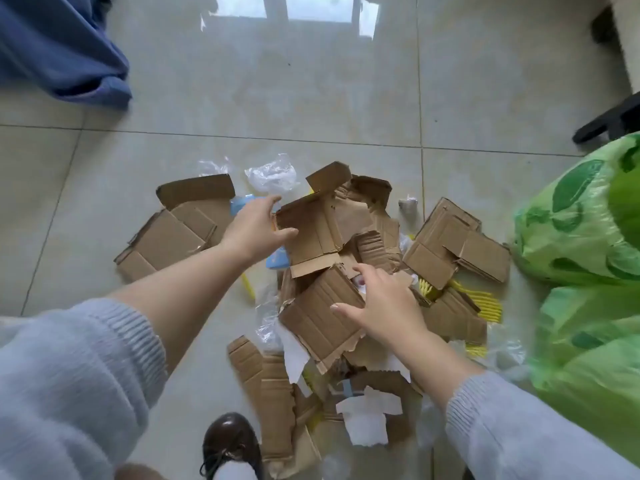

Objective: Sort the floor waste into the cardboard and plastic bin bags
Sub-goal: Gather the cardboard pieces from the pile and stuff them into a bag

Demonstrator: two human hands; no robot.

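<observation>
A heap of torn brown cardboard pieces lies on the tiled floor, mixed with clear plastic film, yellow plastic strips and white paper scraps. My left hand reaches to the left edge of a folded cardboard flap; its thumb lies on the flap and its fingers are spread above the edge. My right hand rests palm down, fingers spread, on a flat cardboard piece in the middle of the heap. A green bin bag stands at the right.
A blue bag or cloth lies at the upper left. Flattened boxes sit apart at the left and right of the heap. My brown shoe is at the bottom edge. A black chair leg stands at the far right.
</observation>
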